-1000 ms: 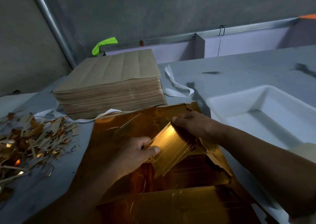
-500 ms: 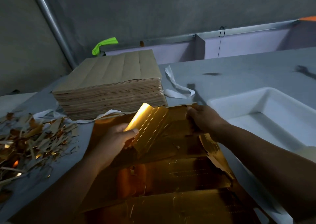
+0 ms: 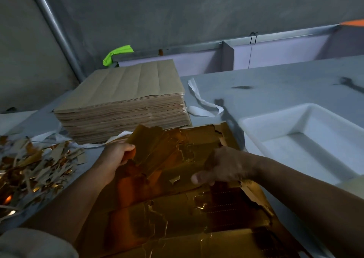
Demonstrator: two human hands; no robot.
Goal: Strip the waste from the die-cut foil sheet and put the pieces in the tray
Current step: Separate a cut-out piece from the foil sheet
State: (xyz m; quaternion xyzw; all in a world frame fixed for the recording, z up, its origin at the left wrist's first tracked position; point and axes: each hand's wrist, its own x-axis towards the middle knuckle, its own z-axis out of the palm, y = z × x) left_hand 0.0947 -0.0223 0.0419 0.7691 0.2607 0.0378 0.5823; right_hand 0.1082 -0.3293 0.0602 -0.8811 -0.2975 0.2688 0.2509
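- Grey worktop [image 3: 275,84], concrete wall behind.
- Foil sheet [image 3: 177,218] lies on it; paper stack [image 3: 122,100] behind the sheet, scrap pile [image 3: 29,169] left, tray [image 3: 275,112] right.
- Left hand [image 3: 116,155] grips a foil piece [image 3: 149,141] over the sheet; right hand [image 3: 222,167] on it, blurred, grip unclear.

The torn gold foil sheet [image 3: 177,218] lies flat beside the white tray [image 3: 254,123], one piece [image 3: 149,139] raised at its far edge.

1. Left grip [image 3: 118,153]: fingers curled, thumb on top, pinching a foil piece [image 3: 149,139]. Forearm enters from lower left.
2. Right grip [image 3: 222,167]: palm down, thumb pointing left, fingers hidden. Forearm enters from right.
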